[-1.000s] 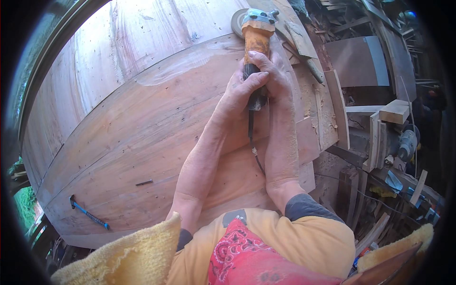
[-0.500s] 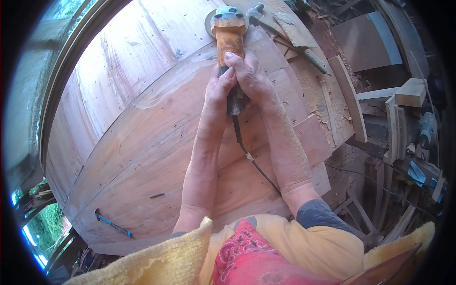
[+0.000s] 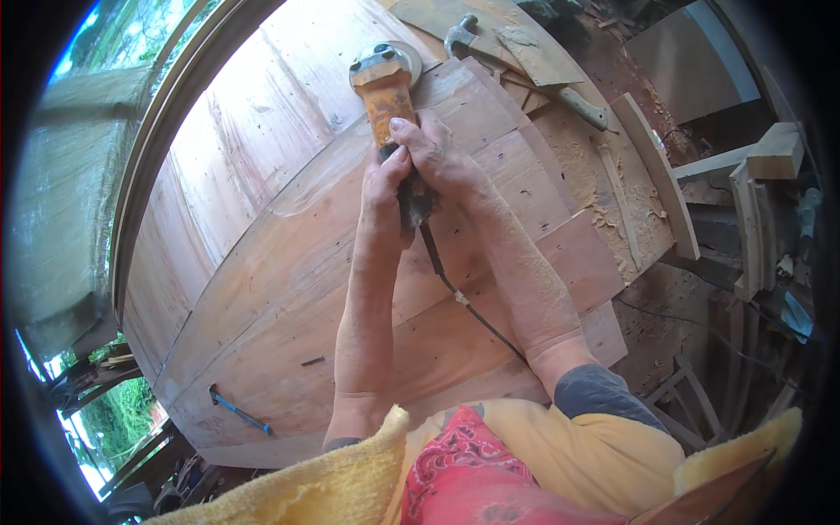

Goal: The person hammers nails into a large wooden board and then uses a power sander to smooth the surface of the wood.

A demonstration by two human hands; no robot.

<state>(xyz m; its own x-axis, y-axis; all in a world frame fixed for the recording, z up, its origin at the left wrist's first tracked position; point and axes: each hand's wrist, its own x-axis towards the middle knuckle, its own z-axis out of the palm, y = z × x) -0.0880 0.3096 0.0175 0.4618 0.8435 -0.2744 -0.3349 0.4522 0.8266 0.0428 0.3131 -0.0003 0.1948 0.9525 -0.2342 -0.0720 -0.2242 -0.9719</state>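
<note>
Both my hands grip an angle grinder (image 3: 388,98) with an orange body, a grey head and a dark rear handle. My left hand (image 3: 382,185) wraps the handle from the left. From the right, my right hand (image 3: 432,159) closes round it, its thumb lying on the orange body. A round disc (image 3: 409,63) shows at the right of the grinder's head, over the wooden planking. From the handle's rear a black cord (image 3: 468,304) runs down toward my right forearm. Pale dust coats both forearms. Beneath lies a broad, curved surface of wooden planks (image 3: 289,297).
A hammer (image 3: 459,33) and a hand saw (image 3: 581,107) lie at the upper right among sawdust and boards. A small blue-handled tool (image 3: 240,409) rests at the lower left. Wood offcuts (image 3: 763,210) pile up on the right. A curved frame (image 3: 140,149) edges the left.
The grinder's head has shifted left and slightly down, and the tool now tilts leftward. Both hands have moved with it, still gripping. The whole view has shifted a little.
</note>
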